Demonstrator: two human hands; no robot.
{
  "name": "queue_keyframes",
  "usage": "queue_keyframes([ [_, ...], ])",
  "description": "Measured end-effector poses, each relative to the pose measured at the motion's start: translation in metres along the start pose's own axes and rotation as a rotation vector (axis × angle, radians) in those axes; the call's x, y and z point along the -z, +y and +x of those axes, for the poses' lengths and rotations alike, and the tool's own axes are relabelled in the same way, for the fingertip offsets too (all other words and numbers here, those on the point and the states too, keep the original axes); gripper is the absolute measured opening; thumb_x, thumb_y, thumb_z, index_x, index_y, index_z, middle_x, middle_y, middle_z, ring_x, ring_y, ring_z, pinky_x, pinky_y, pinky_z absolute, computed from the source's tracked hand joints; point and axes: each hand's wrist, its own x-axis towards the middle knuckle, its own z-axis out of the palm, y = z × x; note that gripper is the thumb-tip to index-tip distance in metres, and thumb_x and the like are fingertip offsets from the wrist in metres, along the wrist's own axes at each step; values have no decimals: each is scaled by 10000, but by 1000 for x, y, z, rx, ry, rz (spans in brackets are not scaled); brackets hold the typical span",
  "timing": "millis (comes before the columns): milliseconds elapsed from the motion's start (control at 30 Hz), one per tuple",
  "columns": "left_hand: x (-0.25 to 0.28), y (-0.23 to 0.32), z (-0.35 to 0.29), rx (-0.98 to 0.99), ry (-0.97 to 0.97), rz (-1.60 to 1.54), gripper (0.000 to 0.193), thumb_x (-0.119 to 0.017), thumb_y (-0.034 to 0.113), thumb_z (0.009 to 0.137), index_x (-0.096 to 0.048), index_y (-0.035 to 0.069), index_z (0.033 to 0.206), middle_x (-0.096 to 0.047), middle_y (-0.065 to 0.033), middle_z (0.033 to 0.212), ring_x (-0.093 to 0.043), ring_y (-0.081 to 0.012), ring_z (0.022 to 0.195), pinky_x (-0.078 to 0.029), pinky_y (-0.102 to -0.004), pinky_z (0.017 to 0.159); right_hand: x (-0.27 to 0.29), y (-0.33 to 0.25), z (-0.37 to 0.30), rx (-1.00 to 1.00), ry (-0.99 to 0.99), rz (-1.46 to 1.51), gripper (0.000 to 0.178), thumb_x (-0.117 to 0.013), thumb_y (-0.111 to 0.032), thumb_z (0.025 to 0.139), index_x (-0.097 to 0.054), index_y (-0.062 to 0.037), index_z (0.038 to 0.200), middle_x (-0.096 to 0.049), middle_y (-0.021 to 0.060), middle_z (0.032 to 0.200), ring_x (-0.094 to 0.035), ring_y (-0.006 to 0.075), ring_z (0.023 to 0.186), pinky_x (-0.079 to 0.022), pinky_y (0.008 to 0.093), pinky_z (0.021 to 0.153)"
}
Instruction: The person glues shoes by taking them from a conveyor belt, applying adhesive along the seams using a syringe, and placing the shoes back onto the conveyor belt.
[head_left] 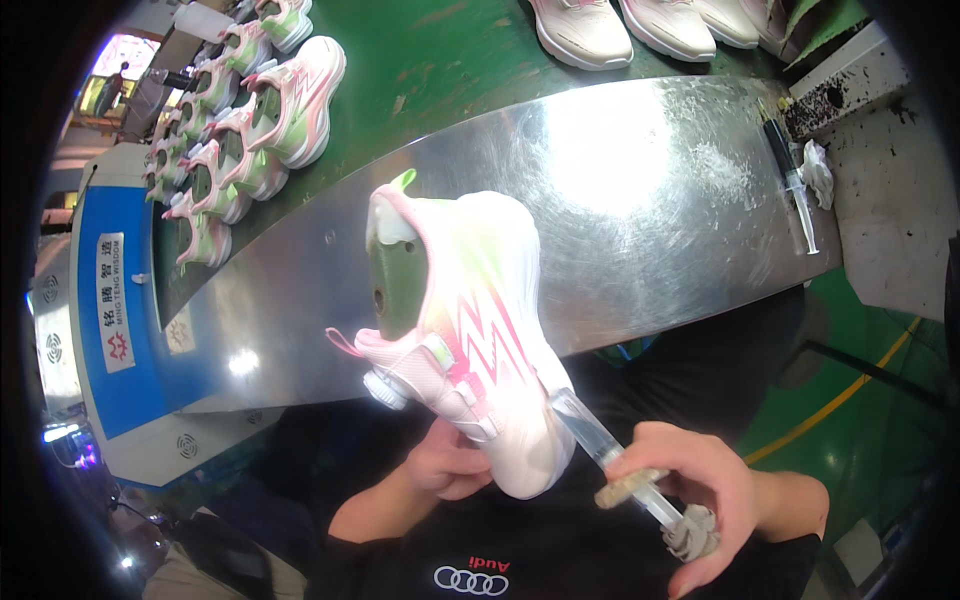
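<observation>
A pink, white and green sneaker (480, 300) with a dial on its tongue is held up over the steel worktop's near edge, toe toward me, with a green last inside. My left hand (448, 462) grips it near the toe, its fingers partly hidden behind the shoe. In my right hand (700, 480) is a clear syringe (588, 428), its tip at the seam between sole and upper. Tan wrapping sits around the syringe's flange and a grey wad (692, 532) on its plunger end, under my fingers. Whether the tip touches the shoe is hard to tell.
Beneath the shoe spreads a steel plate (430, 165). Rows of similar sneakers (290, 105) stand on the green surface at far left, and pale shoes (585, 35) at the back. Another syringe (790, 185) lies at the right beside a crumpled white wad (817, 172).
</observation>
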Motion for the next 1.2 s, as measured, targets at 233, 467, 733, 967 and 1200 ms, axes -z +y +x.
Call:
queue_keyframes([
  [233,-6,-8,28,219,-72,-45,703,-587,-25,701,-329,46,1351,-486,-157,1270,-459,-317,1200,-362,-453,1014,-3,-32,-25,100,10,-294,895,-809,-522,537,-507,60,1146,-599,137,967,-468,185,758,-369,297,650],
  [467,-25,-11,61,248,-185,2,637,-627,-47,746,-382,83,1320,-521,-117,1232,-494,-284,1171,-418,-428,980,-6,-57,-48,96,18,-402,873,-803,-516,552,-513,49,1151,-620,132,963,-514,222,724,-369,322,629],
  [733,-32,-16,89,176,-257,6,625,-620,-32,791,-358,127,1336,-530,-98,1214,-526,-278,1135,-475,-423,930,-11,-48,-72,126,173,-442,817,-801,-503,547,-545,-23,1157,-652,135,869,-558,198,666,-307,299,606],
  [967,-40,-17,101,160,-239,-27,594,-616,-35,799,-386,146,1316,-540,-96,1199,-560,-253,1091,-518,-390,897,-14,-49,-61,296,166,-659,837,-798,-507,566,-521,34,1142,-631,116,937,-575,243,749,-360,336,614],
  [1200,-48,-19,109,99,-259,-109,533,-613,-9,817,-421,128,1296,-564,-105,1176,-574,-244,1076,-536,-357,869,-20,-44,-52,283,108,-906,803,-796,-495,574,-521,8,1136,-642,87,934,-579,244,731,-354,336,611],
])
